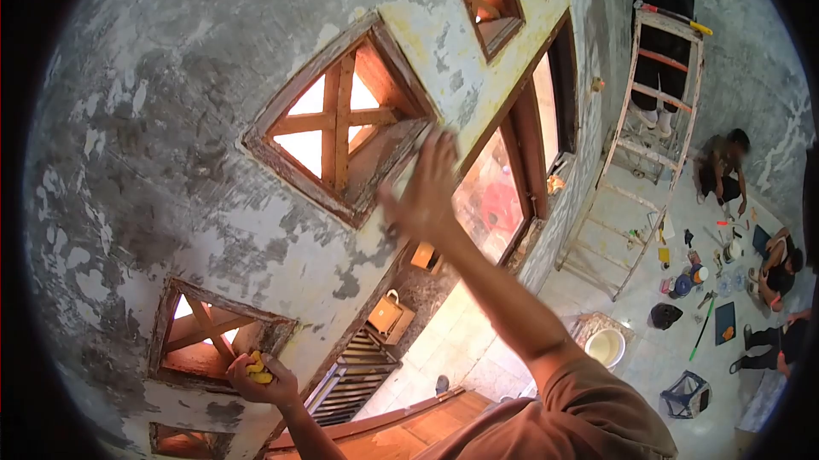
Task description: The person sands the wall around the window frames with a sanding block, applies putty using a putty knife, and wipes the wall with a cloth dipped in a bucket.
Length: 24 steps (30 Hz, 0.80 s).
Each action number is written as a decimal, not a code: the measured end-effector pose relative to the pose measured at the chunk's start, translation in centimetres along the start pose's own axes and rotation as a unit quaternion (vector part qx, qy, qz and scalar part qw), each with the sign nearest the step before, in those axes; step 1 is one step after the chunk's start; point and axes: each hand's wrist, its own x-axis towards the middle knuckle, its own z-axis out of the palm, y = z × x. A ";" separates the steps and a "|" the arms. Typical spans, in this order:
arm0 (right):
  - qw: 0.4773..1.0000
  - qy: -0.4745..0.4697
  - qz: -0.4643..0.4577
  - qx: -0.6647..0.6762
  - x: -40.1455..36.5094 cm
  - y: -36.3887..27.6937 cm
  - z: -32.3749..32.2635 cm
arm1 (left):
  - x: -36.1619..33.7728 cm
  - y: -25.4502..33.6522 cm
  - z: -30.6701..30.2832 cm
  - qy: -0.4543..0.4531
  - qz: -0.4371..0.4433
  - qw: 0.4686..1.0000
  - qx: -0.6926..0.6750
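Gripping a yellow wad [258,368] in our left hand [263,384] at the lower window [208,331]; we are partly hiding the bigger cross-braced frame [339,117] with a blurred right hand [424,190], grasp unclear. Ladder [648,154] and bucket [605,347] are standing rightward.

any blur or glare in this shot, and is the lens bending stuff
Head view: the right hand is blurred, probably by motion, while the left hand looks sharper; head view: bright light blows out to white behind the large wooden cross; head view: wide-angle distortion shows, with dark, rounded borders.
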 end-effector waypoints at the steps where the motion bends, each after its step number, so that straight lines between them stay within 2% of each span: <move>1: 0.996 0.075 0.020 0.034 2.0 1.0 -0.2 | -0.1 -0.1 -0.3 -0.008 0.003 1.000 0.005; 2: 0.989 0.061 0.046 0.129 2.7 0.9 -1.2 | -0.2 -0.1 -0.3 -0.012 -0.004 1.000 -0.003; 3: 0.988 0.062 0.044 0.131 2.0 0.3 -0.6 | -0.1 0.0 0.0 -0.010 -0.010 1.000 -0.013; 5: 0.999 0.032 0.024 0.023 -1.6 -1.3 1.3 | 0.0 0.2 0.1 -0.002 -0.031 0.999 -0.029; 6: 0.999 0.000 -0.023 0.030 -4.3 -3.0 0.8 | 0.0 0.0 0.1 0.000 -0.019 1.000 -0.011; 9: 0.998 -0.014 -0.050 0.024 -3.0 -1.5 0.1 | -0.3 -0.2 0.1 0.003 -0.002 1.000 0.003; 10: 0.996 0.065 -0.066 -0.003 -0.2 1.0 1.8 | -0.2 -0.1 0.2 0.003 0.000 1.000 -0.003; 13: 0.990 0.075 0.028 0.112 3.1 1.2 -0.3 | 0.0 -0.1 0.0 -0.001 -0.002 1.000 -0.008; 14: 0.991 0.075 0.026 0.110 1.9 0.4 0.0 | 0.0 0.0 0.1 -0.001 -0.008 1.000 -0.013; 16: 0.998 0.038 0.016 0.050 -3.4 -2.6 1.8 | 0.1 0.1 0.1 0.004 -0.006 1.000 -0.002; 17: 0.997 -0.050 0.026 0.052 -6.1 -4.5 1.5 | 0.0 0.1 0.1 0.004 0.002 1.000 0.013; 19: 0.992 -0.100 -0.031 0.069 -8.2 -5.2 1.2 | 0.0 0.0 0.3 0.008 -0.007 1.000 -0.002; 20: 0.992 -0.101 -0.029 0.072 -6.8 -4.3 1.5 | -0.1 -0.1 0.3 0.007 0.000 1.000 -0.002; 22: 0.999 0.039 0.010 0.022 -0.9 -1.3 1.7 | -0.1 -0.2 -0.2 -0.002 0.010 1.000 0.005; 24: 0.985 0.122 0.091 0.085 3.8 1.2 0.0 | 0.0 0.0 0.0 -0.002 -0.013 1.000 -0.026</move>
